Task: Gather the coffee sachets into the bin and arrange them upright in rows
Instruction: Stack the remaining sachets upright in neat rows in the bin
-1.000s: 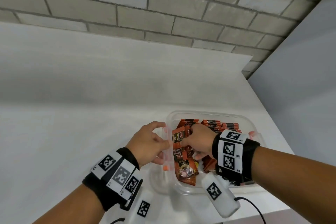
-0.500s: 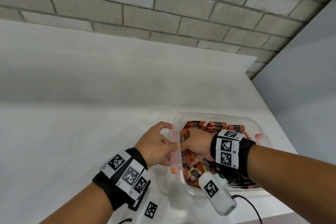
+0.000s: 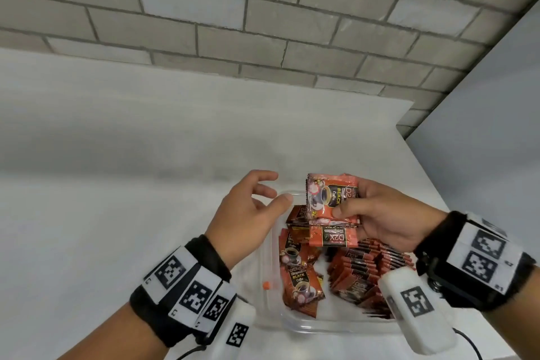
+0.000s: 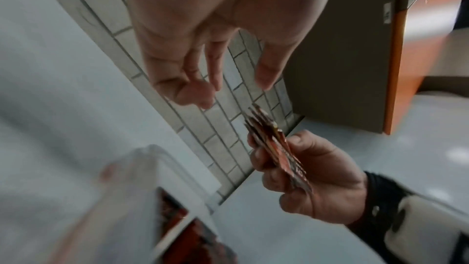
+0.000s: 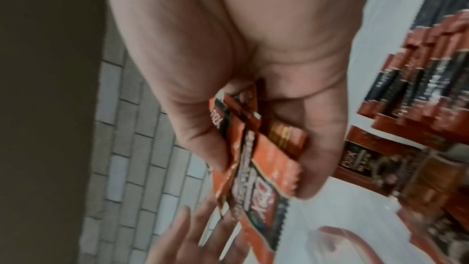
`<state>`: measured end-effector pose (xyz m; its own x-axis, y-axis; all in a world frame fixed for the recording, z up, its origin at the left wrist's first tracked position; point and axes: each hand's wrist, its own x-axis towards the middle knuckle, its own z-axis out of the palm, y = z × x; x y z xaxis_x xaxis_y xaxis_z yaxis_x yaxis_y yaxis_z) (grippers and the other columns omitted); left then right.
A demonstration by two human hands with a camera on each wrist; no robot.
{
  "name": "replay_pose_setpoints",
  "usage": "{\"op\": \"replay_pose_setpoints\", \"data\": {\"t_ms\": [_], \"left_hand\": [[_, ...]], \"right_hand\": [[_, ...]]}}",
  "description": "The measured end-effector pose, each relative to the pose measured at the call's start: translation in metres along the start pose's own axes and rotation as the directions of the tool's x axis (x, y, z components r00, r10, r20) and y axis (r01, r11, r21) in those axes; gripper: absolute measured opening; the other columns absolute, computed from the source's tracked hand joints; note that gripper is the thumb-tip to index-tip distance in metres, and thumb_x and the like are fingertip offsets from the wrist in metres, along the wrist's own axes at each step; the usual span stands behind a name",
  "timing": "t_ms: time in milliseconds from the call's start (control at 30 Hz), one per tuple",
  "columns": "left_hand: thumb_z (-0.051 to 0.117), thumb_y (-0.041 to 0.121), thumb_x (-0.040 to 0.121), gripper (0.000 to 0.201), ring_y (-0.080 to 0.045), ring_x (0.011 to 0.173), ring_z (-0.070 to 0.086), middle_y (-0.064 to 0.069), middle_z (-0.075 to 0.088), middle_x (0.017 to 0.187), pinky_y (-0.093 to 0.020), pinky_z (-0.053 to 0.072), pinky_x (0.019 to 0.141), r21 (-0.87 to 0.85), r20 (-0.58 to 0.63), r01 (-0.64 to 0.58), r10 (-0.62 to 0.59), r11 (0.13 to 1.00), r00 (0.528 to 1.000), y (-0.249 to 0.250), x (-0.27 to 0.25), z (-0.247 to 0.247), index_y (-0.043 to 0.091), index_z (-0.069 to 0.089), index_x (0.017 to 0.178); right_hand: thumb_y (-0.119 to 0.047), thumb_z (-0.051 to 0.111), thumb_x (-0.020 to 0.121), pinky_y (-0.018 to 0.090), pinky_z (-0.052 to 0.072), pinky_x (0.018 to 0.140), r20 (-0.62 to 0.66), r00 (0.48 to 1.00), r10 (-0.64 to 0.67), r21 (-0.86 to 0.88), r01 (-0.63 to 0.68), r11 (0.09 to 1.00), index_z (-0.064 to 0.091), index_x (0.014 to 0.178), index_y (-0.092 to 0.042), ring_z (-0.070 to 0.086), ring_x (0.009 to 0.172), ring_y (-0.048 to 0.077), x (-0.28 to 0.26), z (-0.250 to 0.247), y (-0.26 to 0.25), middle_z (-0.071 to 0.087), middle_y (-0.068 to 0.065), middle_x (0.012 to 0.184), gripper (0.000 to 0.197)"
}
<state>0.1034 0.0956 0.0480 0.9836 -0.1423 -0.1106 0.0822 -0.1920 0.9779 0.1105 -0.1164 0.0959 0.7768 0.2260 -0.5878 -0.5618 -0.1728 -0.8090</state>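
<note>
At centre frame, our right hand (image 3: pixel 382 219) pinches a small stack of coffee sachets (image 3: pixel 331 199) above the clear bin (image 3: pixel 336 327). Our left hand (image 3: pixel 248 213), fingers spread, holds nothing just left of them.

L hand (image 4: pixel 203 47) open; R hand (image 4: pixel 314 174) grips sachets (image 4: pixel 276 148) over bin (image 4: pixel 142 198).

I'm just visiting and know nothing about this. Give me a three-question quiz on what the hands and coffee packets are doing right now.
1. True or false: the left hand holds packets.
2. Which hand grips the small stack of packets? A) left B) right C) both
3. Fill in: the packets standing in rows sit inside a clear plastic ____.

Key: 1 false, it is empty with loose fingers. 2 B. 3 bin.
</note>
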Motion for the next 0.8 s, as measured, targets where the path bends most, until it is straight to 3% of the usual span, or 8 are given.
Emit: {"op": "replay_pose_setpoints", "data": {"t_ms": [133, 267, 433, 533, 600, 667, 733, 800], "left_hand": [[0.071, 0.046, 0.076, 0.061, -0.019, 0.107, 0.062, -0.001, 0.063, 0.116, -0.042, 0.057, 0.078, -0.444, 0.311, 0.25, -0.114, 0.86, 0.943, 0.028, 0.002, 0.025, 0.027, 0.049, 0.129], [0.058, 0.047, 0.081, 0.05, -0.027, 0.1, 0.065, -0.009, 0.065, 0.118, -0.049, 0.054, 0.08, -0.502, 0.551, 0.39, -0.061, 0.772, 0.832, 0.038, 0.004, 0.056, 0.022, 0.057, 0.124], [0.055, 0.032, 0.084, 0.037, -0.027, 0.091, 0.065, -0.018, 0.065, 0.111, -0.049, 0.054, 0.077, -0.638, 0.573, 0.506, -0.082, 0.58, 0.816, 0.043, 0.005, 0.096, 0.009, 0.069, 0.108], [0.061, 0.025, 0.083, 0.033, -0.026, 0.087, 0.067, -0.018, 0.065, 0.113, -0.045, 0.057, 0.067, -0.674, 0.596, 0.527, -0.042, 0.518, 0.802, 0.039, 0.005, 0.107, 0.013, 0.07, 0.113], [0.057, 0.021, 0.082, 0.04, -0.026, 0.085, 0.065, -0.019, 0.064, 0.117, -0.038, 0.057, 0.06, -0.681, 0.591, 0.513, -0.02, 0.523, 0.806, 0.036, 0.005, 0.112, 0.019, 0.065, 0.121], [0.056, 0.016, 0.082, 0.041, -0.027, 0.081, 0.063, -0.022, 0.062, 0.117, -0.033, 0.055, 0.054, -0.692, 0.576, 0.5, -0.02, 0.52, 0.817, 0.033, 0.005, 0.116, 0.02, 0.063, 0.122], [0.056, 0.013, 0.082, 0.041, -0.029, 0.077, 0.064, -0.024, 0.061, 0.115, -0.032, 0.055, 0.052, -0.697, 0.562, 0.476, -0.004, 0.536, 0.827, 0.032, 0.005, 0.12, 0.019, 0.063, 0.122], [0.059, 0.009, 0.082, 0.042, -0.03, 0.079, 0.065, -0.024, 0.062, 0.114, -0.032, 0.055, 0.054, -0.705, 0.543, 0.443, 0.019, 0.553, 0.84, 0.032, 0.005, 0.123, 0.018, 0.062, 0.123]], "right_hand": [[-0.002, 0.061, 0.068, 0.044, 0.056, 0.083, 0.054, 0.974, -0.221, 0.189, 0.207, 0.96, 0.057, 0.117, -0.01, 0.067, 0.096, 0.027, -0.024, -0.004, -0.005, 0.068, 0.016, 0.11, 0.05], [-0.005, 0.059, 0.07, 0.035, 0.057, 0.08, 0.026, 0.942, -0.334, 0.225, 0.32, 0.92, 0.061, 0.114, -0.011, 0.068, 0.096, 0.024, -0.035, -0.005, 0.002, 0.07, 0.012, 0.107, 0.044], [-0.025, 0.07, 0.082, 0.038, 0.049, 0.097, -0.113, 0.916, -0.385, -0.206, 0.358, 0.911, 0.047, 0.123, -0.031, 0.06, 0.11, 0.016, -0.037, -0.023, 0.021, 0.061, 0.0, 0.12, 0.047], [-0.044, 0.077, 0.071, 0.037, 0.034, 0.11, -0.186, 0.866, -0.464, -0.567, 0.29, 0.771, 0.027, 0.138, -0.044, 0.033, 0.13, 0.009, -0.041, -0.047, 0.03, 0.03, -0.012, 0.14, 0.084], [-0.045, 0.084, 0.061, 0.023, 0.036, 0.103, -0.168, 0.836, -0.522, -0.557, 0.356, 0.75, 0.019, 0.139, -0.052, 0.031, 0.127, 0.002, -0.047, -0.058, 0.033, 0.025, -0.018, 0.139, 0.101], [-0.046, 0.087, 0.056, 0.007, 0.037, 0.085, -0.133, 0.794, -0.593, -0.544, 0.442, 0.713, 0.028, 0.128, -0.061, 0.038, 0.114, -0.006, -0.053, -0.065, 0.034, 0.034, -0.025, 0.126, 0.094], [-0.052, 0.084, 0.055, 0.008, 0.04, 0.078, -0.128, 0.747, -0.652, -0.557, 0.49, 0.671, 0.042, 0.118, -0.059, 0.046, 0.101, -0.002, -0.054, -0.069, 0.037, 0.042, -0.027, 0.109, 0.076], [-0.053, 0.079, 0.057, 0.02, 0.047, 0.078, -0.175, 0.712, -0.68, -0.525, 0.517, 0.676, 0.053, 0.111, -0.05, 0.052, 0.093, 0.006, -0.051, -0.071, 0.041, 0.049, -0.022, 0.1, 0.06]]}}
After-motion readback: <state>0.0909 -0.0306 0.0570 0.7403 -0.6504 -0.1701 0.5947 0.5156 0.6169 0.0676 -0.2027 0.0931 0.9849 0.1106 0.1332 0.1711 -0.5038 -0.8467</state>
